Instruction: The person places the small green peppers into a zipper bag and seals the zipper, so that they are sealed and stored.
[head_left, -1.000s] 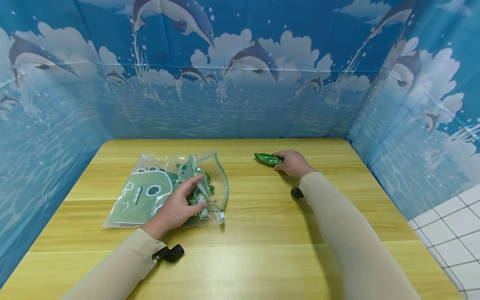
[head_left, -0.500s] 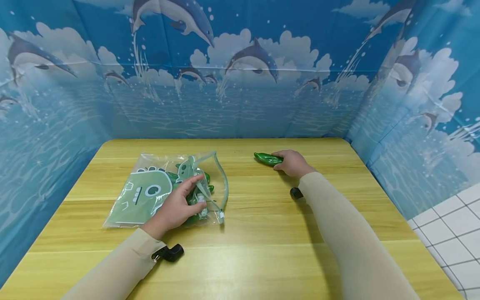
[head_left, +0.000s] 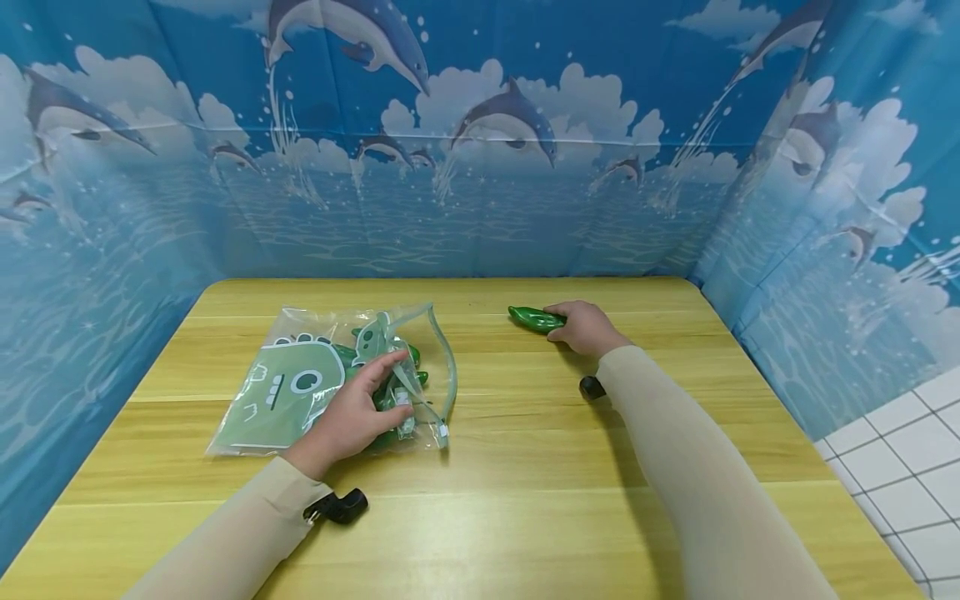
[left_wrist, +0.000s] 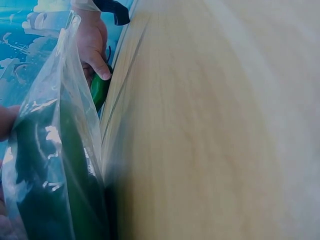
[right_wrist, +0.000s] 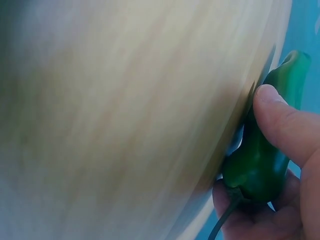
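A long glossy green chili pepper lies on the table toward the back right. My right hand grips its stem end between thumb and fingers, and in the right wrist view the thumb lies along the pepper, whose thin stem hangs below. At the left lies a clear zip bag printed with a green cartoon monster, its mouth gaping to the right. Several green pieces show inside, their kind partly hidden. My left hand rests on the bag near its mouth, thumb and forefinger spread apart.
The yellow wooden table carries the bag and the pepper. A blue dolphin-print curtain stands behind and at both sides. White floor tiles show at the far right. A black wrist camera sits under the left cuff.
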